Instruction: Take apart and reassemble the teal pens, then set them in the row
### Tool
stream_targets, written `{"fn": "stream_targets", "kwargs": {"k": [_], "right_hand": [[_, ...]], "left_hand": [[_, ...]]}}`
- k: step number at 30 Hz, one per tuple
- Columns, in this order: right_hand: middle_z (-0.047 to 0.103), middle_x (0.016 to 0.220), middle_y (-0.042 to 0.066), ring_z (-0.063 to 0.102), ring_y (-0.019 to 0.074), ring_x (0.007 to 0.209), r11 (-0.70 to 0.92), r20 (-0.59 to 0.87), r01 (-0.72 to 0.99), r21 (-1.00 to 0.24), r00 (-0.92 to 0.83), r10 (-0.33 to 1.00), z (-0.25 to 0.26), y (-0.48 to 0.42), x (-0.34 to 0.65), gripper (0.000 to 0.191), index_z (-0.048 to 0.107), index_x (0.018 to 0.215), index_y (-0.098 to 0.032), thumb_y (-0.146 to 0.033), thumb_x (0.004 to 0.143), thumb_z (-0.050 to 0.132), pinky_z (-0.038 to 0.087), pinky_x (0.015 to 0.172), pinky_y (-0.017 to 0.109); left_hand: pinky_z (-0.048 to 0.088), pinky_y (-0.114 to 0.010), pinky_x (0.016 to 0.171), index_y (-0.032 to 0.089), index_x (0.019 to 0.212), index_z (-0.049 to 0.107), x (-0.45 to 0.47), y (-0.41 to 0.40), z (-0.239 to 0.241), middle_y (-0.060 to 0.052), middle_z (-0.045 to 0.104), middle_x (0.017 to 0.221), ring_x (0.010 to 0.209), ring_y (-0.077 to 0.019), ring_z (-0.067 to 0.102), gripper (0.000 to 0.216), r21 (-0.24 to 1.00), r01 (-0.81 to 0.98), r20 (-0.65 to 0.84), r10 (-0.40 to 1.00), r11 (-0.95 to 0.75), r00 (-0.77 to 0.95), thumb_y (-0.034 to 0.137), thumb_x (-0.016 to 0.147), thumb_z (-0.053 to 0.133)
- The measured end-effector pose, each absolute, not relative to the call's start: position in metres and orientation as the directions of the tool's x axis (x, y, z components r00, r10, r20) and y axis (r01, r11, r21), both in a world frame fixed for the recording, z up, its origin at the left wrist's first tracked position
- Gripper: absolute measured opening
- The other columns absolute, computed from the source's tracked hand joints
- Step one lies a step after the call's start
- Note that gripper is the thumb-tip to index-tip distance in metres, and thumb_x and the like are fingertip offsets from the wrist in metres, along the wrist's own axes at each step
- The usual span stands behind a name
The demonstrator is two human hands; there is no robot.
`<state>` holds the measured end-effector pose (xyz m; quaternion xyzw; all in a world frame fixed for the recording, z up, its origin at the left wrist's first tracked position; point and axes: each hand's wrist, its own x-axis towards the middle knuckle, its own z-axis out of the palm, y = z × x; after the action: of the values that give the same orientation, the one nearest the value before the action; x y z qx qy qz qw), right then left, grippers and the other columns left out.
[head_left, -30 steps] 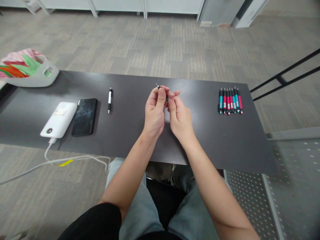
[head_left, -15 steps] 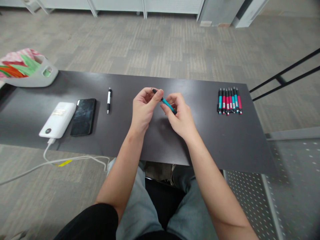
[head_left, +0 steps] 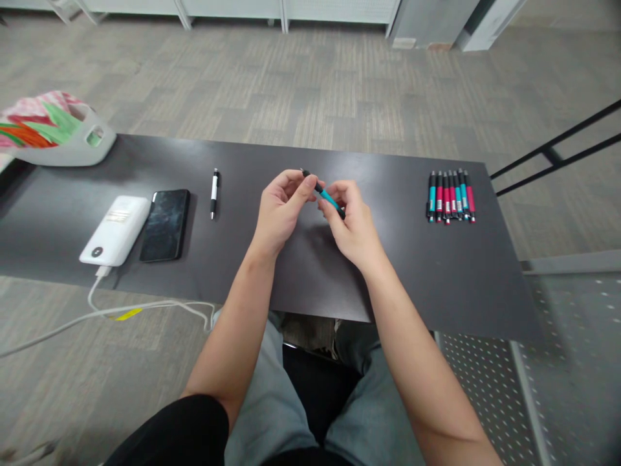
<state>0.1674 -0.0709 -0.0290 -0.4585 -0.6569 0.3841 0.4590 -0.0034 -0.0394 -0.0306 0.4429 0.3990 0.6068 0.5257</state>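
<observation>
A blue pen with black ends (head_left: 330,199) is held above the middle of the table, slanting down to the right. My left hand (head_left: 285,206) is closed on its upper black end, thumb and fingers pinching it. Around the lower part my right hand (head_left: 352,220) is closed, its thumb and fingertips on the blue barrel and lower black end. Part of the pen is hidden behind the fingers of both hands. To the right, several blue and pink pens (head_left: 452,196) lie side by side in a row. A white and black pen (head_left: 214,194) lies alone to the left.
On the left of the dark table (head_left: 233,259) lie a black phone (head_left: 165,225) and a white power bank (head_left: 115,232) with a white cable (head_left: 160,305) hanging off the front edge. A white basket (head_left: 90,145) with colourful contents stands at the far left corner.
The right fingers have shifted slightly along the pen, and its slant has changed a little. Both hands still hold it. The whole view has moved slightly.
</observation>
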Motion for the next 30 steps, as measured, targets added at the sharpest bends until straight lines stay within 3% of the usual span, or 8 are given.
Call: {"fn": "stream_targets", "kwargs": {"k": [3,6,9,13,17,23,30], "right_hand": [[0.072,0.105,0.002,0.07,0.0264,0.092,0.262,0.23,0.253,-0.931,-0.149,0.962,-0.031,-0.071,0.167,0.032,0.056,0.124,-0.036,-0.058,0.112,0.076,0.057,0.09,0.041],[0.072,0.099,0.003,0.071,0.0288,0.096,0.273,0.239,0.279,-0.921,-0.15,0.959,-0.031,-0.07,0.166,0.026,0.063,0.119,-0.035,-0.061,0.117,0.065,0.057,0.093,0.043],[0.074,0.107,0.004,0.072,0.0277,0.095,0.29,0.258,0.25,-0.924,-0.154,0.954,-0.032,-0.069,0.165,0.022,0.062,0.118,-0.035,-0.056,0.117,0.067,0.057,0.092,0.043],[0.072,0.111,0.004,0.069,0.0257,0.092,0.291,0.268,0.232,-0.928,-0.128,0.955,-0.036,-0.069,0.164,0.025,0.057,0.123,-0.035,-0.053,0.115,0.072,0.057,0.09,0.041],[0.072,0.097,0.005,0.069,0.0294,0.093,0.277,0.244,0.33,-0.902,-0.136,0.96,-0.036,-0.067,0.165,0.031,0.069,0.119,-0.035,-0.065,0.118,0.061,0.057,0.092,0.045],[0.075,0.1,0.005,0.07,0.0285,0.093,0.287,0.254,0.361,-0.887,-0.138,0.957,-0.033,-0.067,0.168,0.036,0.079,0.123,-0.037,-0.069,0.117,0.062,0.056,0.087,0.041],[0.077,0.097,0.004,0.069,0.0281,0.09,0.289,0.264,0.35,-0.891,-0.118,0.957,-0.036,-0.067,0.169,0.029,0.081,0.111,-0.036,-0.063,0.115,0.071,0.053,0.084,0.041]], "left_hand": [[0.071,-0.043,0.089,0.028,0.095,0.078,-0.004,-0.039,-0.031,-0.005,0.086,0.098,0.089,-0.025,0.083,0.035,0.949,-0.296,0.092,0.993,-0.109,-0.072,0.05,0.094,0.105],[0.07,-0.04,0.088,0.027,0.096,0.078,-0.004,-0.039,-0.031,-0.006,0.087,0.099,0.091,-0.0242,0.083,0.039,0.949,-0.285,0.119,0.99,-0.136,-0.076,0.055,0.092,0.106],[0.07,-0.038,0.086,0.027,0.097,0.08,-0.003,-0.039,-0.031,-0.006,0.087,0.1,0.09,-0.0236,0.082,0.043,0.944,-0.279,0.166,0.984,-0.177,-0.061,0.059,0.09,0.107],[0.071,-0.04,0.087,0.027,0.095,0.079,-0.002,-0.04,-0.029,-0.006,0.087,0.099,0.091,-0.0245,0.083,0.036,0.947,-0.285,0.13,0.989,-0.146,-0.076,0.05,0.094,0.106],[0.071,-0.04,0.087,0.027,0.094,0.078,-0.003,-0.039,-0.028,-0.006,0.087,0.099,0.089,-0.024,0.083,0.034,0.951,-0.283,0.095,0.989,-0.123,-0.109,0.048,0.095,0.105],[0.069,-0.038,0.085,0.03,0.099,0.083,-0.012,-0.036,-0.031,-0.005,0.087,0.106,0.094,-0.0234,0.081,0.045,0.936,-0.237,0.23,0.962,-0.26,-0.148,0.069,0.091,0.103],[0.068,-0.037,0.085,0.03,0.099,0.08,-0.019,-0.031,-0.029,-0.005,0.087,0.106,0.101,-0.0247,0.083,0.036,0.949,-0.254,0.137,0.969,-0.188,-0.206,0.058,0.096,0.102]]}}
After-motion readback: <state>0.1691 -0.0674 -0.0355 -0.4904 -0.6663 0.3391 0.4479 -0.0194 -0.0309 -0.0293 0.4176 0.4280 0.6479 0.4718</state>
